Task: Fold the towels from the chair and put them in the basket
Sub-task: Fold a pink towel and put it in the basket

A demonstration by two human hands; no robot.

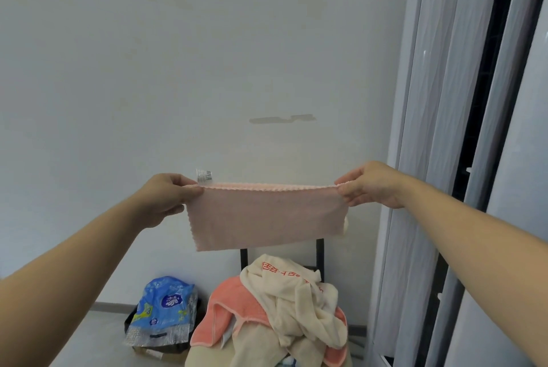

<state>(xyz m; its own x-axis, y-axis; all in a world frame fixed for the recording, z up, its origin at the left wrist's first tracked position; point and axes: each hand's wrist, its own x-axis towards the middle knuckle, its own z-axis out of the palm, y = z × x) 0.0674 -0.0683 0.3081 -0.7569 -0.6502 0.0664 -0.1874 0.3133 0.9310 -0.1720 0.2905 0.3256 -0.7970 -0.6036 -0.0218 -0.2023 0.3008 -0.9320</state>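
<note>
Pink towel (pixel 267 215) stretched between left hand (pixel 166 197) and right hand (pixel 370 185), both pinching top corners.

A small towel (pixel 267 215) hangs stretched between the two hands, the left hand (pixel 166 197) pinching its left top corner and the right hand (pixel 370 185) its right top corner. A tag (pixel 204 175) sticks up just beside the left hand. Below the hands, behind the towel's lower edge, stands a chair (pixel 319 254) with a heap of towels (pixel 284 301) on it. Below the left hand, left of the chair, a bag (pixel 166 310) sits on the floor. Curtains (pixel 444 129) hang to the right of the right hand, and a wall (pixel 178 55) stands behind everything.
</note>
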